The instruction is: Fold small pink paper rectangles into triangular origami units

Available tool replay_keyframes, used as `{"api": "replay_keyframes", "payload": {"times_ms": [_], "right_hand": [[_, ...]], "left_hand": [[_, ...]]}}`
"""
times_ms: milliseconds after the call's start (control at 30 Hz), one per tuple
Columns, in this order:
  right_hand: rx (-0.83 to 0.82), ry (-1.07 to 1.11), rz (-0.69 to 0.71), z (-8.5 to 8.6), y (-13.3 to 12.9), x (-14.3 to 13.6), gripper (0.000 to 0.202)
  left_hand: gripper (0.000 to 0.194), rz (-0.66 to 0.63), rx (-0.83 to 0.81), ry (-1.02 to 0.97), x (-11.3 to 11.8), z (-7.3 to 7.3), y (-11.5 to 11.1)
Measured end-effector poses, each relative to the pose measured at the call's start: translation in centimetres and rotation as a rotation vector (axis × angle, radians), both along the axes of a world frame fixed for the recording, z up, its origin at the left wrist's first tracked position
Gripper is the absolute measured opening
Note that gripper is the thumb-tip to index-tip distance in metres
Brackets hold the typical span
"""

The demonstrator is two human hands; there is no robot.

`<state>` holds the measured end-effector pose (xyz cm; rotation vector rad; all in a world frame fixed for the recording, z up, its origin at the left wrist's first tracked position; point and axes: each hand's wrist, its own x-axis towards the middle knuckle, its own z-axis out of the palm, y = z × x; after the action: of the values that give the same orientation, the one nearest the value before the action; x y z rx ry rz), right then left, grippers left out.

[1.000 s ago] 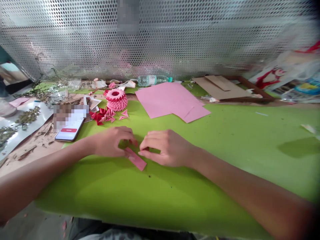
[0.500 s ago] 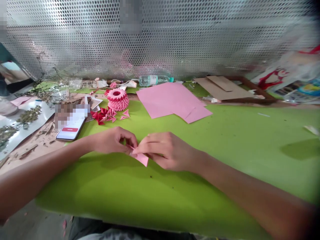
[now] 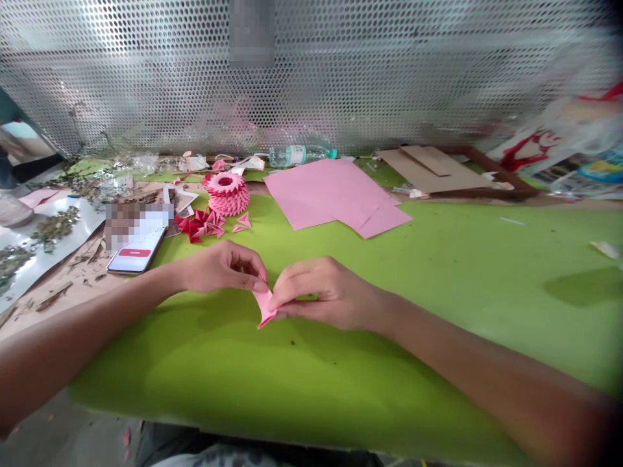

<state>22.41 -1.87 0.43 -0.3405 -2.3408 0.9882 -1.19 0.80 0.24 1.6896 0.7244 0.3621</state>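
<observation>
Between my hands is a small folded piece of pink paper (image 3: 264, 307), its lower end doubled over and pointing down toward me. My left hand (image 3: 228, 267) pinches its upper end between thumb and fingers. From the right side, my right hand (image 3: 324, 292) grips its lower edge with thumb and forefinger. Beyond my left hand stands a ring-shaped stack of pink folded paper pieces (image 3: 228, 194). Red and pink folded triangles (image 3: 199, 224) lie in a heap in front of it, with loose pink ones (image 3: 242, 222) beside them.
Large pink paper sheets (image 3: 331, 194) lie behind my right hand on the green tabletop (image 3: 195, 370). A phone (image 3: 139, 243) rests at the left. Farther back are a plastic bottle (image 3: 296, 155), brown cardboard (image 3: 433, 170) and a perforated metal panel (image 3: 341, 78). Dried plant bits (image 3: 56, 227) lie far left.
The pink paper has turned: its free end pointed to the lower right and now points down, narrower and folded over. My right fingers have shifted slightly lower along it.
</observation>
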Motion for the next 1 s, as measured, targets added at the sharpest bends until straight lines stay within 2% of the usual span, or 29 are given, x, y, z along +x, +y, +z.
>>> {"api": "replay_keyframes", "payload": {"times_ms": [100, 167, 233, 367, 533, 667, 800, 1000], "right_hand": [[-0.178, 0.055, -0.044, -0.4, -0.1, -0.5, 0.016], [-0.219, 0.051, -0.088, -0.5, -0.2, -0.5, 0.018], [-0.167, 0.028, -0.147, -0.5, -0.1, -0.4, 0.018], [0.037, -0.045, -0.263, -0.3, 0.1, 0.1, 0.019], [0.192, -0.101, -0.406, -0.2, 0.0, -0.1, 0.024], [0.253, -0.133, -0.496, 0.0, -0.3, -0.3, 0.016], [0.304, -0.128, -0.510, 0.2, -0.4, -0.1, 0.013], [0.348, -0.104, -0.503, 0.2, -0.4, 0.0, 0.013]], "left_hand": [[0.016, 0.014, -0.057, -0.043, 0.5, -0.2, -0.4], [0.021, 0.046, -0.041, -0.061, 0.7, -0.3, -0.5], [0.025, 0.112, 0.029, -0.060, 0.7, -0.3, -0.5], [0.022, 0.227, 0.234, -0.007, 0.7, -0.1, -0.7], [0.015, 0.286, 0.557, 0.053, 1.0, 0.0, -1.5], [0.017, 0.292, 0.818, 0.015, 1.2, -0.2, -2.0], [0.015, 0.233, 0.948, -0.044, 1.2, -0.3, -2.3], [0.011, 0.314, 1.028, -0.033, 1.2, -0.4, -2.5]]}}
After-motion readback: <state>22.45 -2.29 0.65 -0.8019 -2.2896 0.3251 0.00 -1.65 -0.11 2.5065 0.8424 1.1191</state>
